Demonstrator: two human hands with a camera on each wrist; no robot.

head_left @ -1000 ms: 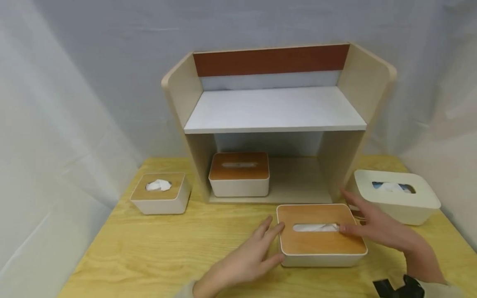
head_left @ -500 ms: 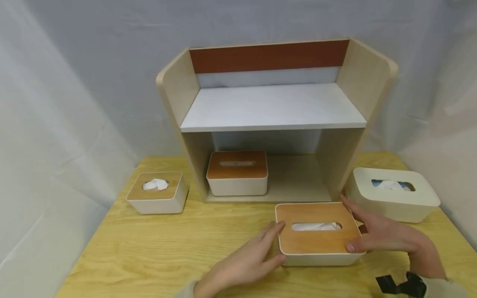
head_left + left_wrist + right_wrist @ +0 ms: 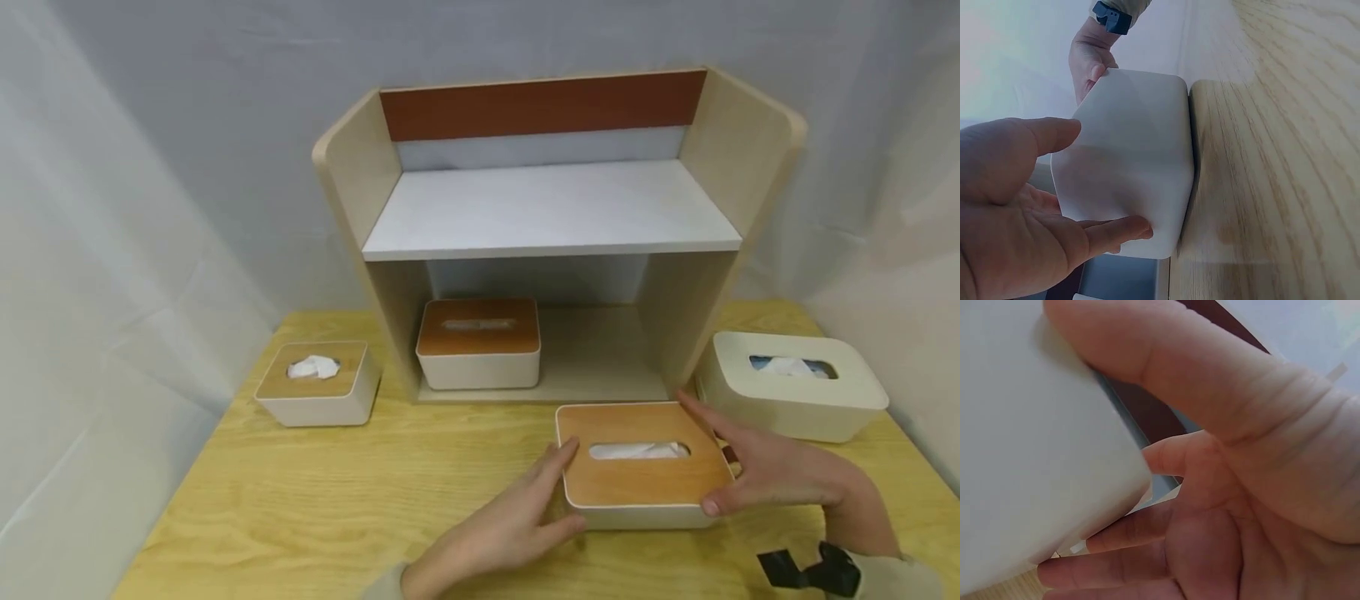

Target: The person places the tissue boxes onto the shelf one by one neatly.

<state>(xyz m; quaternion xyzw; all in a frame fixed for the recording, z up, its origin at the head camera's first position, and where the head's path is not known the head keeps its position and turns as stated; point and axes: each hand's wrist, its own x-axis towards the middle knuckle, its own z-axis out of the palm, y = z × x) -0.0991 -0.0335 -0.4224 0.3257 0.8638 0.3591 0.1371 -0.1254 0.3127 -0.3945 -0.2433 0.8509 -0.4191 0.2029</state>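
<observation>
A tissue box [image 3: 645, 492] with a cream body, a light wooden lid and a slot showing white tissue sits on the table, in front of the shelf. My left hand [image 3: 517, 517] lies against its left end with the fingers extended; the left wrist view shows them spread at the plain white end face [image 3: 1129, 125]. My right hand [image 3: 780, 467] grips the right end. Its thumb [image 3: 1122, 344] lies at the front corner, and the other fingers reach round the end toward the back, partly hidden by the box.
Just behind stands a two-tier shelf [image 3: 555, 212], with a darker wood-lidded tissue box [image 3: 478, 371] at lower left. A small tissue box [image 3: 318, 408] stands left on the table [image 3: 300, 508]. Close to my right hand is an all-cream tissue box [image 3: 795, 400].
My right thumb has slid from the lid near the slot to the front right corner. My left hand stays at the left end. The view has shifted slightly.
</observation>
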